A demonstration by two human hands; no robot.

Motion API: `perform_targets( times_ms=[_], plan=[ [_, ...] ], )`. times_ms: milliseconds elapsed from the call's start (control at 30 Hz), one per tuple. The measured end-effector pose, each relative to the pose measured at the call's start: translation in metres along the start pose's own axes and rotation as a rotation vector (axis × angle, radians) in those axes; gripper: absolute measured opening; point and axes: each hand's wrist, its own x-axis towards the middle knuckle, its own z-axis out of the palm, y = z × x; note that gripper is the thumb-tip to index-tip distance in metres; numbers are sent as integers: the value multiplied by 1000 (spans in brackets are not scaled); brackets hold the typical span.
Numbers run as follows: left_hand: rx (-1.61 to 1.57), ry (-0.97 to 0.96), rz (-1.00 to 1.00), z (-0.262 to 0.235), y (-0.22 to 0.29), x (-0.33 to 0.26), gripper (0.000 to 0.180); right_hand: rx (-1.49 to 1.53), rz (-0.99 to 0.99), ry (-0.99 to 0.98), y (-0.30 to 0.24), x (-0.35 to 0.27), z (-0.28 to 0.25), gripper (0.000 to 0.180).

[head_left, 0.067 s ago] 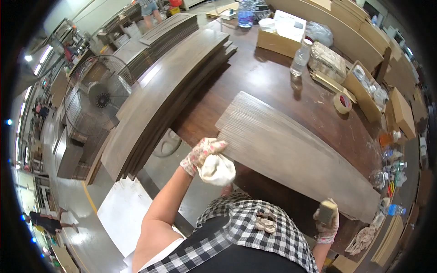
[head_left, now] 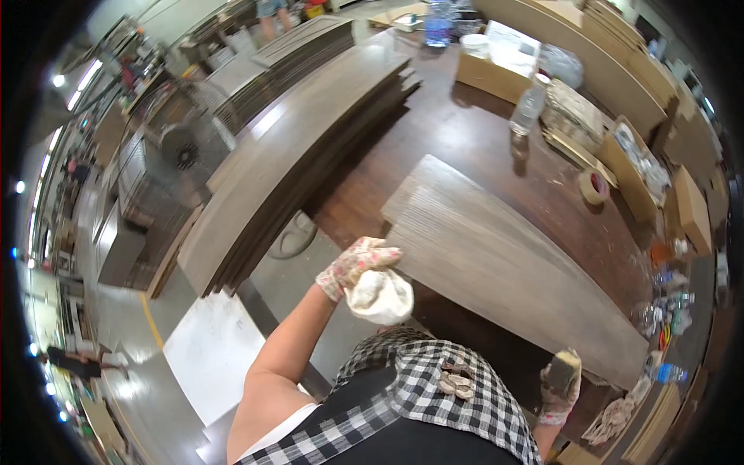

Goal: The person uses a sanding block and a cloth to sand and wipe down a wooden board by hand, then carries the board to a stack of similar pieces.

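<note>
In a flower-patterned glove, my left hand (head_left: 358, 268) is closed round a bunched white cloth (head_left: 381, 297). Its fingertips reach the near left corner of a long grey-brown wood panel (head_left: 496, 263), which narrows toward the right and lies on the dark brown table (head_left: 457, 101). Another panel's edge shows beneath it at the left end. My right hand (head_left: 559, 397), gloved too, grips a sanding sponge (head_left: 561, 373), dark on its face and pale yellow along one edge. It is held upright just off the panel's near edge, toward the right end.
A stack of curved brown panels (head_left: 302, 132) rises on the left, with a fan (head_left: 184, 151) beyond it. Clear bottle (head_left: 530, 107), tape roll (head_left: 594, 186), cardboard box (head_left: 487, 76) and several small bottles line the table's far and right sides. A crumpled rag (head_left: 617, 412) lies at lower right.
The whole view has shifted slightly, so most things sit farther right. The sanding sponge in my right hand has tilted a little; both hands keep their grips.
</note>
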Motion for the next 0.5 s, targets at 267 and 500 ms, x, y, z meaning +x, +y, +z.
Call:
perform_targets(
  times_ms=[267, 500],
  plan=[
    [-225, 307, 264, -28, 4, -70, 16, -648, -338, -279, -23, 58, 43, 52],
    [-534, 837, 378, -80, -53, -186, 23, -395, 217, -370, 25, 133, 275, 38]
  ],
)
